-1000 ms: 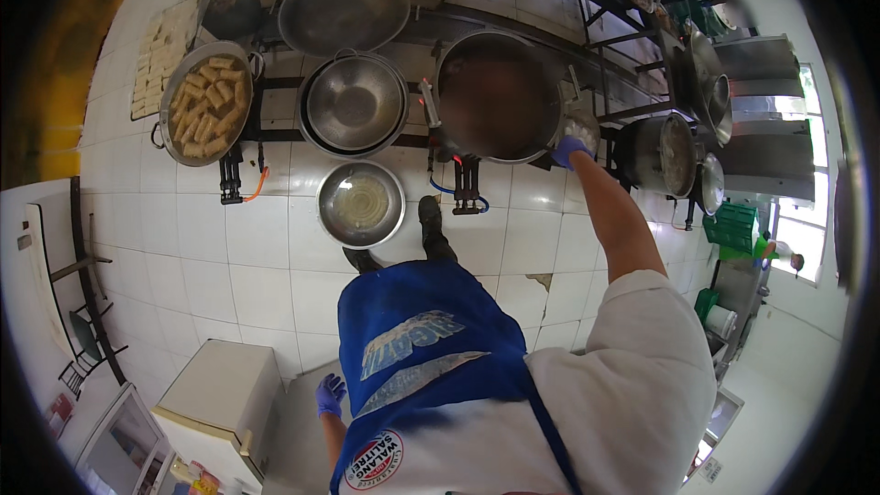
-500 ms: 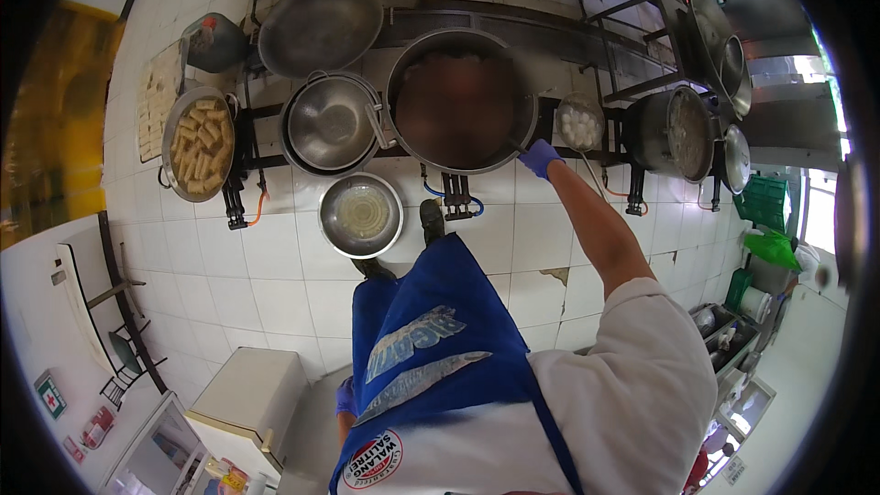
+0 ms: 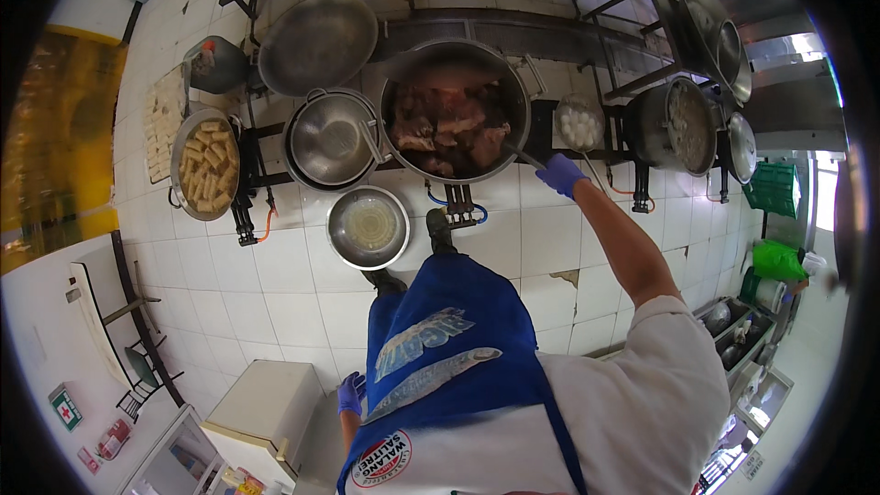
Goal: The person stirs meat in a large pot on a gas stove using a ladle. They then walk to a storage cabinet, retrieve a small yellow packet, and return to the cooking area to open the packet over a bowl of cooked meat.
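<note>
Meat [image 3: 454, 126] in the pot [image 3: 519, 115] was apparently being stirred, a handle [image 3: 526, 158] gripped by the right hand [image 3: 561, 175] and steady control called for, while the left hand [image 3: 350, 393] was held loosely open.

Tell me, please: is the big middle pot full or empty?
Not empty: the big pot holds reddish-brown meat chunks, seen from above. Blur hides part, so I cannot tell how full.

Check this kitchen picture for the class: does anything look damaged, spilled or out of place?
Yes: the white tiled floor has a jagged brown patch, below the gloved right hand in the picture. It looks like a broken tile, since the tiles around it are mostly smooth. No spill is evident.
</note>
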`<state>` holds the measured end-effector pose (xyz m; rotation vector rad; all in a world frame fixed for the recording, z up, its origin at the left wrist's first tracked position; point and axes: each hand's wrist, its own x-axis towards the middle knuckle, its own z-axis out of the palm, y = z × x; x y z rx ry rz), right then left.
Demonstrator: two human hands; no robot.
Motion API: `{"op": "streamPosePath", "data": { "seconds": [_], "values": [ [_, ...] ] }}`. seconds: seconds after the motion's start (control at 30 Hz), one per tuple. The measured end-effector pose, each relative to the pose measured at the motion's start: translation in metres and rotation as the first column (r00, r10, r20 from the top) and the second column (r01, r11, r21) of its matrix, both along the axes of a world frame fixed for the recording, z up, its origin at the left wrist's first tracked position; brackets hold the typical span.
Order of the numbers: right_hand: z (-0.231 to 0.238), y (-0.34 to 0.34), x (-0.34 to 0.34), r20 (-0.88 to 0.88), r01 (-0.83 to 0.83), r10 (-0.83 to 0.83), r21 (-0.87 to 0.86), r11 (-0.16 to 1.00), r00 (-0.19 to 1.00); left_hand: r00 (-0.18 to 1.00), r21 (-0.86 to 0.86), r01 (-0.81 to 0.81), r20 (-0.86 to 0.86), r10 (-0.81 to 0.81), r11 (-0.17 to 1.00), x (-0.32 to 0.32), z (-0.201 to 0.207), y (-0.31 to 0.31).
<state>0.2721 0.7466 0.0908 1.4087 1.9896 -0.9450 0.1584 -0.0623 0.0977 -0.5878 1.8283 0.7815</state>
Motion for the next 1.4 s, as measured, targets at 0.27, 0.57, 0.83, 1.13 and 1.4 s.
{"op": "streamPosePath", "data": {
  "seconds": [0.27, 0.57, 0.83, 1.13, 1.4],
  "values": [
    [0.049, -0.023, 0.023, 0.026, -0.053, 0.051, 0.078, 0.996, 0.998, 0.985, 0.067, -0.164, 0.061, 0.16, 0.984, 0.027, -0.056, -0.033],
    [0.066, -0.047, 0.045, 0.045, -0.074, 0.067, 0.2, 0.977, 0.997, 0.964, 0.004, -0.256, 0.077, 0.255, 0.967, -0.002, -0.059, -0.057],
    [0.073, -0.061, 0.079, -0.058, -0.076, 0.099, 0.314, 0.946, 0.993, 0.945, -0.063, 0.317, -0.065, -0.321, 0.946, -0.055, 0.01, -0.023],
    [0.087, -0.08, 0.092, -0.07, -0.064, 0.093, 0.333, 0.941, 0.993, 0.893, -0.057, 0.437, -0.096, -0.44, 0.898, -0.076, 0.015, -0.015],
    [0.104, -0.117, 0.083, -0.047, 0.012, 0.004, 0.344, 0.939, 0.999, 0.922, 0.024, 0.388, -0.03, -0.387, 0.922, -0.081, -0.016, -0.042]
  ]
}}
